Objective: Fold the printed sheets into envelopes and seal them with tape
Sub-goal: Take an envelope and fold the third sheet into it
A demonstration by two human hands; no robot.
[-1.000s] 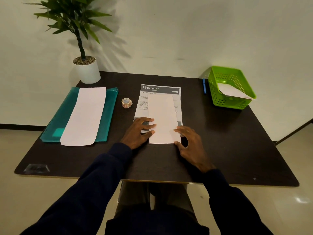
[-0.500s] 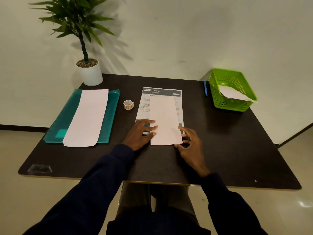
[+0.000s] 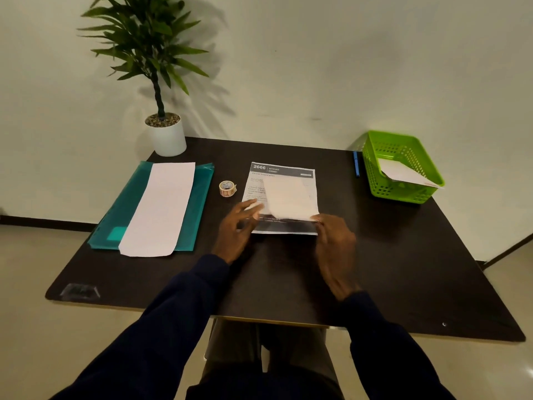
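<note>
A printed sheet headed "2666" lies on the dark table in front of me. On top of it is a folded white sheet whose near end is lifted off the table and blurred. My left hand holds its near left corner between thumb and fingertips. My right hand pinches its near right corner. A small roll of tape stands just left of the printed sheet, untouched.
A teal folder with a long white sheet on it lies at the left. A green basket holding a folded paper stands at the back right, a blue pen beside it. A potted plant occupies the back left corner.
Both hands went from pressing the folded white sheet flat to gripping its near corners. Its near end has risen and moved away from me, uncovering the printed sheet's dark bottom band.
</note>
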